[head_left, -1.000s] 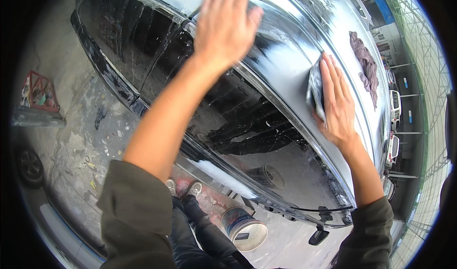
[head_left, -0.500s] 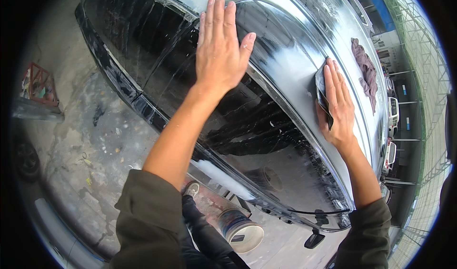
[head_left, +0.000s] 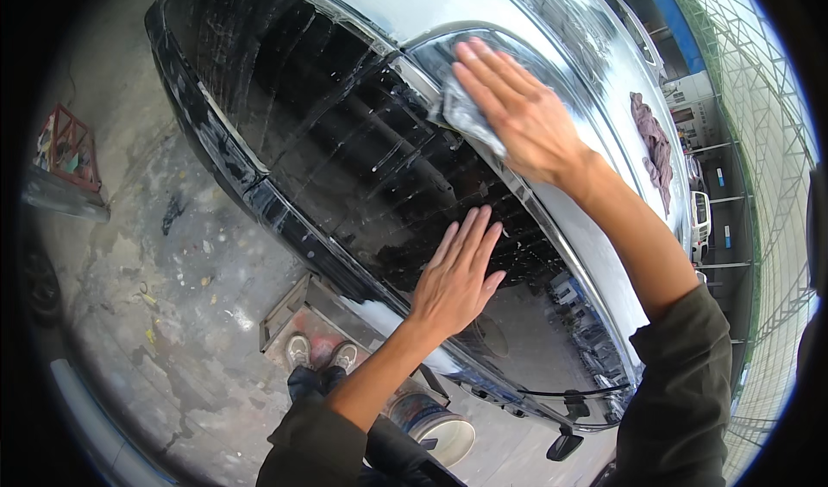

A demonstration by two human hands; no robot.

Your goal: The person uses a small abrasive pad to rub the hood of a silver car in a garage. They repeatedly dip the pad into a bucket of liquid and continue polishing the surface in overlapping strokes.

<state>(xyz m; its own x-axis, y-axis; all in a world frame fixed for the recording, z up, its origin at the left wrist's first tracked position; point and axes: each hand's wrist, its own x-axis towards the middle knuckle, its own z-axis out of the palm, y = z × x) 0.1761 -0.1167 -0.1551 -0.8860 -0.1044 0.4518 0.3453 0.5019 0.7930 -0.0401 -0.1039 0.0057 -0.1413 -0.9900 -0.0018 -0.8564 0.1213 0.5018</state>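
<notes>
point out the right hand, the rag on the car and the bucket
Right hand (head_left: 532, 126): head view, on the back of the hand.
Rag (head_left: 655, 144): head view, on the middle of its crumpled length.
Bucket (head_left: 415, 413): head view, on its outer side wall, below the rim.

A crumpled purplish cloth (head_left: 652, 150) lies on the pale metal car roof (head_left: 414, 0), right of the dark glass side windows (head_left: 302, 107); a round, white-rimmed bucket (head_left: 414, 413) stands left of the black wing mirror (head_left: 565, 445).
</notes>
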